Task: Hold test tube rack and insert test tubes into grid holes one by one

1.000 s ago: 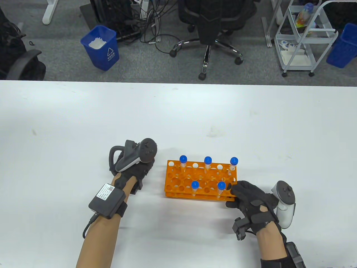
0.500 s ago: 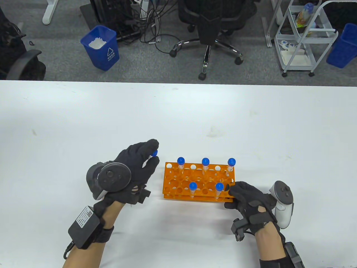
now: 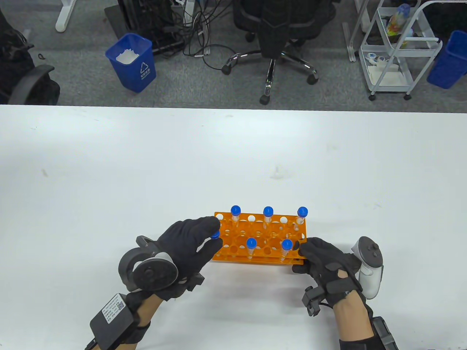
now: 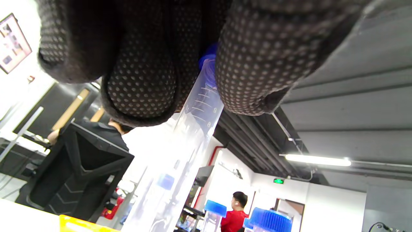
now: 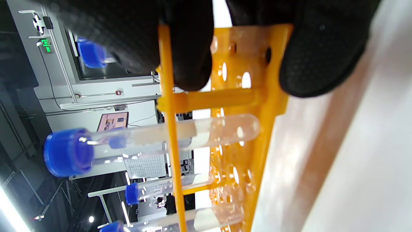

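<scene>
The left hand (image 3: 186, 242) pinches a capped test tube (image 4: 196, 122) over the rack's nine-o'clock end; it should stay plumb above one hole. The orange rack (image 3: 261, 237) sits mid-table, gripped at its four-o'clock corner by the right hand (image 3: 324, 262).

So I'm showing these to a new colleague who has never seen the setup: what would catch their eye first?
Probably the bright orange rack near the table's front edge, with five blue-capped tubes standing in it. Next, the two black gloved hands: the right hand grips the rack's right end, while the left hand holds a sixth tube by its blue cap at the rack's left end.
</scene>
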Motion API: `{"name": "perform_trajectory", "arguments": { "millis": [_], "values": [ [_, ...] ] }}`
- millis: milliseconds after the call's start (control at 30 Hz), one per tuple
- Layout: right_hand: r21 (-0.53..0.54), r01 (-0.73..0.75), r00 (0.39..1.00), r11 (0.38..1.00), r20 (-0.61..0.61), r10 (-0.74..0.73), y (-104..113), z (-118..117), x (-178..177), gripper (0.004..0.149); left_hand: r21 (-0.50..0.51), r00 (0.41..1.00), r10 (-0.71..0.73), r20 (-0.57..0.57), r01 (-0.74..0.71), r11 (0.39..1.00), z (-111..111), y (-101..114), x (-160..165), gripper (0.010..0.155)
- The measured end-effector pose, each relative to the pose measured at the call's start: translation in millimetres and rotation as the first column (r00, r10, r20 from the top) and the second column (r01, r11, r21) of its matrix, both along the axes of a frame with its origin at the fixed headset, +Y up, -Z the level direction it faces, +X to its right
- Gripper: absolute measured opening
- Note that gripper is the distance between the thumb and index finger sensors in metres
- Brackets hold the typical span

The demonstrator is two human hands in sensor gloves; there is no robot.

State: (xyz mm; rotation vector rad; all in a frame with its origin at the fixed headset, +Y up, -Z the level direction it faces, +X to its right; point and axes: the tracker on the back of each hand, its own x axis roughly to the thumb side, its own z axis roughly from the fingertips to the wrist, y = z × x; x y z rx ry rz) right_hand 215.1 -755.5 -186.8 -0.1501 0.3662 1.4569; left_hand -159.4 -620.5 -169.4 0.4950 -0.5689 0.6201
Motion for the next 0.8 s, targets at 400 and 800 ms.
{"name": "perform_trajectory", "arguments": {
  "millis": [400, 800],
  "values": [
    [0.000, 0.026, 1.000, 1.000, -0.008, -0.026, 0.0, 0.7, -1.0, 0.043, -0.011, 0.988, -0.151, 0.009, 0.151, 0.988, 0.0, -13.1, 7.4, 0.052],
    [-0.004, 0.057, 0.998, 0.998, -0.002, -0.057, 0.4, 1.2, 0.7, 0.043, -0.020, 0.979, -0.203, 0.003, 0.203, 0.979, 1.3, -14.3, 10.4, 0.055]
  ]
}}
